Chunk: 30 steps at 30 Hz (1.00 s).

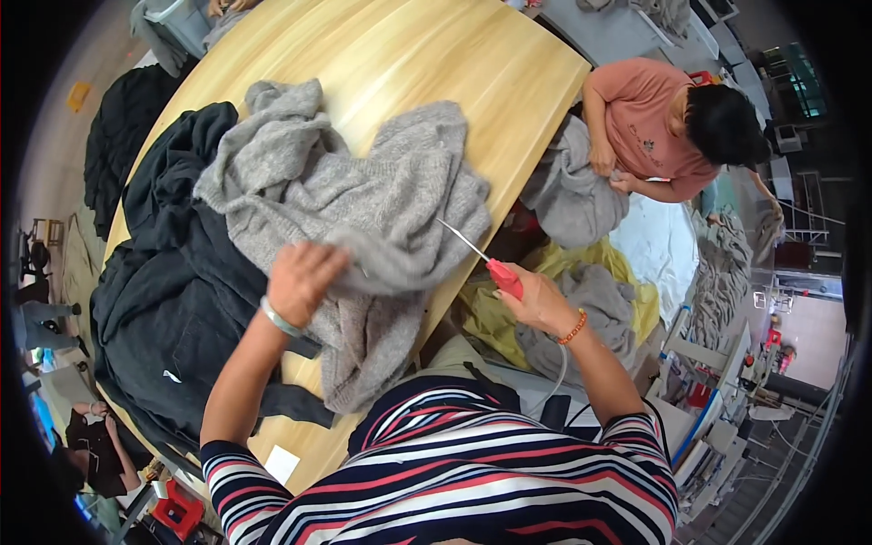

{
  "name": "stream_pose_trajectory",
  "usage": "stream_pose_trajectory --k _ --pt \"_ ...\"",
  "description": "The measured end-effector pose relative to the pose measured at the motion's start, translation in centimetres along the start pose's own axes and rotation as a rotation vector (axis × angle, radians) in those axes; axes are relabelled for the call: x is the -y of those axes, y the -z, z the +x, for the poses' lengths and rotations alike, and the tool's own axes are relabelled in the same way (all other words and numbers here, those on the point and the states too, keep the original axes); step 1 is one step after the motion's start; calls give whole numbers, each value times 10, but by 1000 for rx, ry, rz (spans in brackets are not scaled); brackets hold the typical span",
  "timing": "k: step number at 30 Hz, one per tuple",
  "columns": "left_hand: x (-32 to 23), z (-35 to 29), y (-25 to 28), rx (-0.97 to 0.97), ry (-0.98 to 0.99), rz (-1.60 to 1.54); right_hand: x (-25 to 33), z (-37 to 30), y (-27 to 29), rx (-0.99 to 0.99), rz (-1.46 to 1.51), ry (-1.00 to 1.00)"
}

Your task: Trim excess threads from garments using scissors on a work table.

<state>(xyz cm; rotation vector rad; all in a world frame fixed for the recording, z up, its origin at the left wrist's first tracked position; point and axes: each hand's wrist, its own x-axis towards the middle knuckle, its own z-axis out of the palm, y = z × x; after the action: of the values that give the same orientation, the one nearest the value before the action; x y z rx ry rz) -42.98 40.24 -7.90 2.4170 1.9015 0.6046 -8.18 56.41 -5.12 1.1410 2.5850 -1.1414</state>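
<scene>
A grey knitted sweater point(363, 195) lies rumpled on the wooden table in front of me, with one part hanging toward my body. My left hand point(307, 280) is closed on its near left side, and the fold beside the fingers is blurred by motion. My right hand point(538, 300), past the table's right edge, grips a red-handled tool point(505, 277) that resembles a soldering iron. Its thin metal shaft points up and left over the sweater's right side. A pale cord hangs below that hand.
Dark garments point(182, 318) are heaped on the left of the wooden table point(427, 45). At right, a co-worker point(649, 136) handles a grey garment point(581, 195). Below it, more grey knitwear point(590, 309) lies on yellow cloth point(645, 291). A white label point(279, 464) lies near my left elbow.
</scene>
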Motion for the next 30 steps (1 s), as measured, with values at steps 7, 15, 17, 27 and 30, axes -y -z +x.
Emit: stream_pose_trajectory --k 7,15,17,27,30 --pt "67 -1 -2 -194 339 359 31 29 6 64 8 10" --pt "24 37 -28 52 512 -312 41 50 5 74 -89 135" --pt "16 61 -41 62 368 -100 43 52 7 79 -97 132" --pt "35 31 -114 70 308 101 46 31 19 365 -236 51" --pt "20 39 -96 146 385 135 46 42 22 314 -210 60"
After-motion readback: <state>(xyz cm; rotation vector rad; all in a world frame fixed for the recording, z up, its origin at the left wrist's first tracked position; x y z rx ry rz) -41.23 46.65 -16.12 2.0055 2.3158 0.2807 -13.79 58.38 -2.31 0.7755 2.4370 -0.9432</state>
